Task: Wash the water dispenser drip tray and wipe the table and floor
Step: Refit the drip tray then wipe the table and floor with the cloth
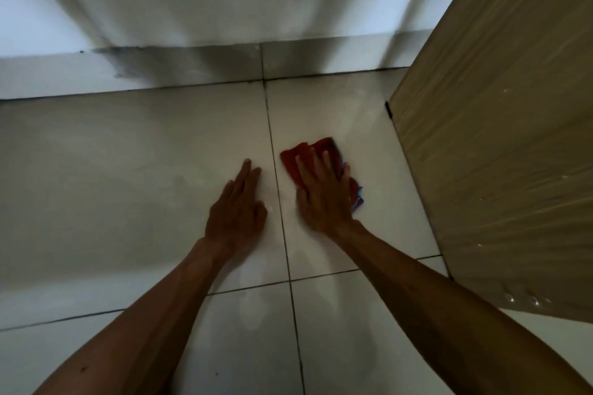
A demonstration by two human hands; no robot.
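Observation:
A red cloth [296, 159] with a blue edge lies on the white tiled floor [128, 170]. My right hand [322, 192] presses flat on the cloth with straight, spread fingers. My left hand [239, 207] rests flat on the bare tile just left of a grout line, fingers straight and holding nothing. The two hands lie side by side, a short gap apart. No drip tray or table top shows in this view.
A tan wooden panel [497, 138] wrapped in shiny plastic stands at the right, its lower edge close to the cloth. A white wall [192, 9] with a skirting strip runs across the back. Dark grout lines cross the floor.

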